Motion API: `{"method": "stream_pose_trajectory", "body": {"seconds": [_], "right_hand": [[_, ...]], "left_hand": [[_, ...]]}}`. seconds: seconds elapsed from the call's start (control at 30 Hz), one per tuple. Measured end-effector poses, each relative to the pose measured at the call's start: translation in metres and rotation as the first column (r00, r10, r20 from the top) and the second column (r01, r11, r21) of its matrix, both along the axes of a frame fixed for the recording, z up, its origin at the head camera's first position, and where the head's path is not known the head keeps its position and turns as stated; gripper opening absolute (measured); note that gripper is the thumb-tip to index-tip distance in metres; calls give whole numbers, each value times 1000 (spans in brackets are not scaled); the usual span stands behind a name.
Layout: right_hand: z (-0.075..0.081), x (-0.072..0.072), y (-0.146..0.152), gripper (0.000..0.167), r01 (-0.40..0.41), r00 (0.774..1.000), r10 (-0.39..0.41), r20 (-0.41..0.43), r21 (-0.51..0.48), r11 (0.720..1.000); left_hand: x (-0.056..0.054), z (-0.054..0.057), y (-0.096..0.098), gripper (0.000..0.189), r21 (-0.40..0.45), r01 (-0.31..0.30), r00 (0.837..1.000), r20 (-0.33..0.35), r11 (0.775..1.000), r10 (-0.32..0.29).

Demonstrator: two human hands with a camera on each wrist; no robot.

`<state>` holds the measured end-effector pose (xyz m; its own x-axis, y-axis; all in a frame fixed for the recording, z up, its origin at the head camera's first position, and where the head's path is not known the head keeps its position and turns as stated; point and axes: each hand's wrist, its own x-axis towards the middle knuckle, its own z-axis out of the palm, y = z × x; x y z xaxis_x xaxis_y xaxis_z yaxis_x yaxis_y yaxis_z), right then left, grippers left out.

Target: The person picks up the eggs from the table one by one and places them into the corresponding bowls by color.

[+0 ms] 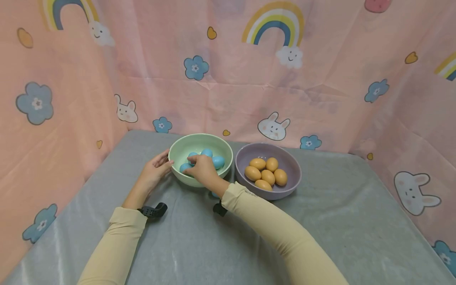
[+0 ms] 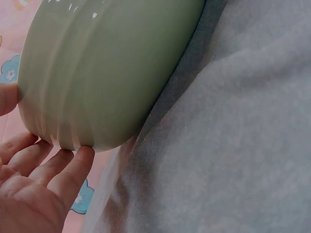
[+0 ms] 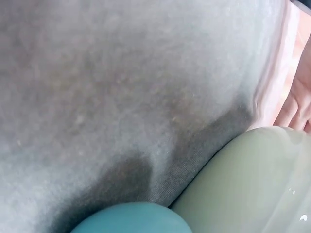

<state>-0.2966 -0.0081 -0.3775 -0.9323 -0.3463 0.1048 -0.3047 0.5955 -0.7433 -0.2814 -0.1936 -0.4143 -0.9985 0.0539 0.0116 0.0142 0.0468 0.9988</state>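
A pale green bowl (image 1: 200,139) holds several blue eggs (image 1: 218,162). My left hand (image 1: 154,172) is at its left side, with the thumb by the rim and extended fingertips touching the outer wall; the left wrist view shows these fingers (image 2: 73,174) along the ribbed side. My right hand (image 1: 204,170) reaches down into the bowl from the right. Its thumb and index finger curl about a blue egg at the left, and the hand covers part of the group. Outside the bowl, another blue egg (image 3: 133,218) lies on the grey cloth, mostly hidden under the right wrist in the head view.
Close at the right of the green bowl stands a purple bowl (image 1: 296,174) with several brown eggs (image 1: 268,177). Grey cloth (image 1: 356,221) covers the table. A pink patterned curtain (image 1: 228,99) hangs behind and at both sides.
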Motion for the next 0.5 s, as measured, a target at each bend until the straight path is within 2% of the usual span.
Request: {"method": "stream_pose_trajectory", "body": {"seconds": [0.13,0.3,0.5], "right_hand": [[-1,6,8,47,-7,1000,11,29,-122,993],[3,21,28,45,46,996,-20,90,-296,954],[8,40,59,44,61,997,-39,64,-388,920]], "left_hand": [[1,-2,0,62,-4,-4,1000,7,1000,4],[0,-4,0,63,-25,-14,1000,18,1000,14],[-2,-1,-2,64,-35,-21,1000,16,999,22]]}}
